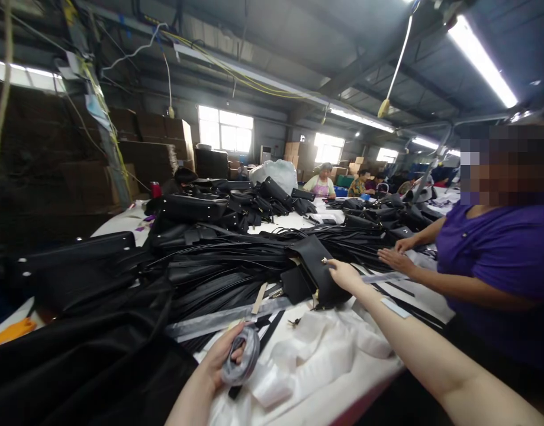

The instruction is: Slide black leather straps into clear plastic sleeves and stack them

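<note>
My left hand (pixel 219 357) is closed around a roll of greyish see-through plastic strip (pixel 241 362), its fingers passing through the middle. A length of the same kind of strip (pixel 227 318) lies beyond it on the table. My right hand (pixel 344 276) reaches out to a black handbag (pixel 318 266), fingers at a small gold metal fitting on its front. The bag stands tilted, with a darker flap or pocket piece (pixel 297 286) at its left side. How the remaining right fingers sit against the bag is partly hidden.
Many black straps (pixel 218 266) are heaped across the table, with finished black bags (pixel 192 208) piled behind. Crumpled white wrapping (pixel 316 349) lies near the front edge. A co-worker in a purple shirt (pixel 498 254) stands close at right, hands over the table.
</note>
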Tool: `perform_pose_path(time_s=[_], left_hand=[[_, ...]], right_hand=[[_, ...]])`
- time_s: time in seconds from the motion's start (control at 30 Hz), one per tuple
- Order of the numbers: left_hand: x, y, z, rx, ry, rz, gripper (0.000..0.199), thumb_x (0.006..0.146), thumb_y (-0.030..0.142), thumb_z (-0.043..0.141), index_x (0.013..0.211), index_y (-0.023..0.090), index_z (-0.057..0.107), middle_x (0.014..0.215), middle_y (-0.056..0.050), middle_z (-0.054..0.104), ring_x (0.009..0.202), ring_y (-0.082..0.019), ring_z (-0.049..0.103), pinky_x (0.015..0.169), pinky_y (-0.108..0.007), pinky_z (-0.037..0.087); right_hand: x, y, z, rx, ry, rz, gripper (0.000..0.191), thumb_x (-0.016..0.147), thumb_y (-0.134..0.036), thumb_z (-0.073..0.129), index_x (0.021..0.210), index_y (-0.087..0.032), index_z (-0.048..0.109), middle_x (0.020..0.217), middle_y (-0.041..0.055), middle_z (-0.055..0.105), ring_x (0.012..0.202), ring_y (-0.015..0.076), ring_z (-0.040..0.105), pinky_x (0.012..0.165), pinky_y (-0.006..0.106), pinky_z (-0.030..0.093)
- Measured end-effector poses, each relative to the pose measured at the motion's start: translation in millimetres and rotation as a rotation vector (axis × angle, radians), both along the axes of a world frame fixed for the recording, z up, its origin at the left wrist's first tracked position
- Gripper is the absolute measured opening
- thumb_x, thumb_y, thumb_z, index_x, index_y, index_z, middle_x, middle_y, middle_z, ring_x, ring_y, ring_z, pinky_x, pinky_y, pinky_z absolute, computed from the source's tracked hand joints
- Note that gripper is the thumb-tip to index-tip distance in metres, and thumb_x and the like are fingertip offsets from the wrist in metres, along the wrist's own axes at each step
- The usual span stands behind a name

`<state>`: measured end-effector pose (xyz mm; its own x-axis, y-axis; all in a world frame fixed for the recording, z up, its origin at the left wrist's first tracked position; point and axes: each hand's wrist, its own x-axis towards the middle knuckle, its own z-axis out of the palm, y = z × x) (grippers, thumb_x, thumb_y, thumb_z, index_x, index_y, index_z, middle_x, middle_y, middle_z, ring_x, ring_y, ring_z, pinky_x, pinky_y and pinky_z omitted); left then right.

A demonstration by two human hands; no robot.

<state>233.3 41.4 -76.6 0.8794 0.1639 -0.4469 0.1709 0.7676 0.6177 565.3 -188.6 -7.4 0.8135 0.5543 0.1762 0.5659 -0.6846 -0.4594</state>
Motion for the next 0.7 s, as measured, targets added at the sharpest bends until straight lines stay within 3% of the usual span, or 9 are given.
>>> perform_pose_path(time_s=[0.1, 0.2, 0.33, 0.5, 0.7], left_hand=[[1, 1, -1.8, 0.020, -0.018, 0.013, 0.034, 0.089, 0.043, 0.060, 0.070, 0.016, 0.056, 0.035, 0.010, 0.030, 0.028, -0.007, 0.032, 0.037, -0.016, 0.026], [1, 1, -2.4, 0.015, -0.019, 0.007, 0.035, 0.090, 0.045, 0.059, 0.072, 0.016, 0.057, 0.034, 0.009, 0.030, 0.028, -0.007, 0.032, 0.037, -0.015, 0.025], [2, 2, -4.4, 0.010, -0.026, 0.001, 0.037, 0.094, 0.044, 0.054, 0.070, 0.015, 0.057, 0.033, 0.008, 0.032, 0.028, -0.006, 0.032, 0.037, -0.016, 0.026], [2, 4, -11.3, 0.007, -0.084, -0.011, 0.031, 0.090, 0.042, 0.060, 0.075, 0.015, 0.058, 0.034, 0.009, 0.032, 0.029, -0.007, 0.034, 0.036, -0.016, 0.027], [3, 5, -14.3, -0.010, -0.100, -0.007, 0.030, 0.088, 0.043, 0.062, 0.077, 0.015, 0.059, 0.035, 0.009, 0.032, 0.029, -0.007, 0.033, 0.036, -0.016, 0.026]], right_hand=[[2, -3, -6.5, -0.007, 0.007, 0.003, 0.036, 0.095, -0.031, 0.058, 0.128, -0.018, 0.058, 0.124, 0.0111, 0.065, 0.111, 0.0238, 0.062, 0.099, 0.045, 0.046], [6, -6, -10.8, -0.005, 0.015, -0.003, 0.040, 0.094, -0.026, 0.056, 0.132, -0.015, 0.055, 0.124, 0.0128, 0.066, 0.111, 0.0239, 0.063, 0.098, 0.042, 0.046], [11, -6, -15.1, 0.022, 0.007, -0.013, 0.052, 0.096, -0.022, 0.045, 0.147, -0.014, 0.040, 0.129, 0.0153, 0.064, 0.114, 0.0247, 0.063, 0.098, 0.036, 0.047], [11, -1, -21.6, 0.018, 0.011, 0.061, 0.048, 0.091, -0.021, 0.049, 0.138, -0.019, 0.054, 0.137, 0.0085, 0.060, 0.126, 0.0246, 0.055, 0.106, 0.034, 0.041], [-2, 10, -16.9, 0.013, -0.025, 0.084, 0.044, 0.094, -0.024, 0.042, 0.133, -0.014, 0.059, 0.135, 0.0132, 0.061, 0.126, 0.0263, 0.055, 0.107, 0.036, 0.040]])
